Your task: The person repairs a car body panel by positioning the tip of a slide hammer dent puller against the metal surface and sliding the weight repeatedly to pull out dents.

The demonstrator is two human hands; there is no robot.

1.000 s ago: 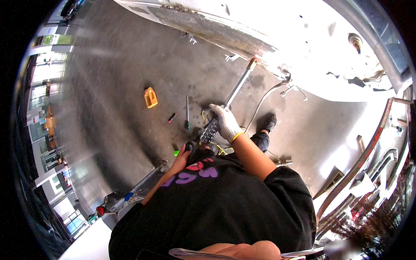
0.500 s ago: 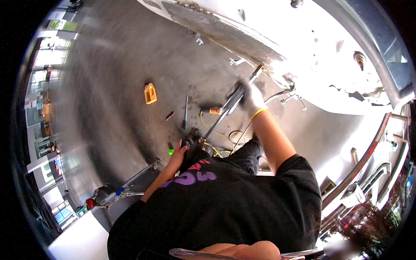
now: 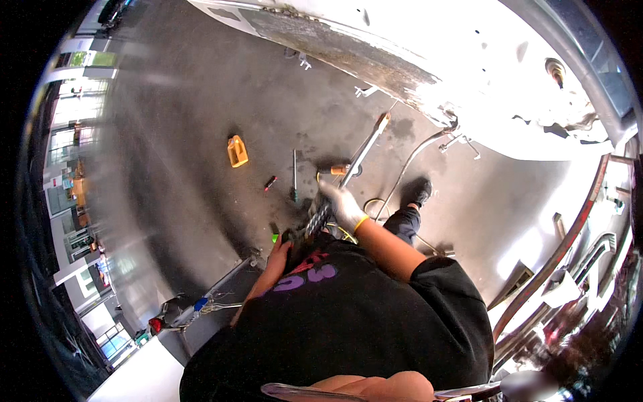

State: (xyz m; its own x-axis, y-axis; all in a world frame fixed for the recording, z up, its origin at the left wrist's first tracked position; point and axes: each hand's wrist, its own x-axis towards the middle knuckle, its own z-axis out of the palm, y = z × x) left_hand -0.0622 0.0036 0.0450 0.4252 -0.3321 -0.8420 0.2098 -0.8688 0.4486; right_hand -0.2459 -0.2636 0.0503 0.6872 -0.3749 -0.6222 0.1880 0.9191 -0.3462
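Observation:
A long metal slide hammer (image 3: 362, 153) slants from my body toward the white car body (image 3: 439, 57). Its thin tip reaches the scraped, bare-metal sill (image 3: 382, 60); whether it is fastened there I cannot tell. My right hand (image 3: 343, 208), in a pale glove with a yellow cuff, is closed round the tool's middle part. At the near end, close to my belly, my left hand (image 3: 284, 246) is closed on the dark handle. Its fingers are partly hidden. An orange-handled tool (image 3: 339, 169) lies on the floor just beyond my right hand.
On the floor at left are a yellow jug (image 3: 236, 151), a small red tool (image 3: 270, 183) and a thin rod (image 3: 295, 171). A hose (image 3: 404, 171) runs past my shoe (image 3: 420, 193) to a clamp (image 3: 455, 139) at the sill. A wheeled stand (image 3: 214, 291) is at lower left.
My right hand has slid back along the slide hammer, from near the sill toward my body. My left hand stays at the near end. My shoe now shows at right.

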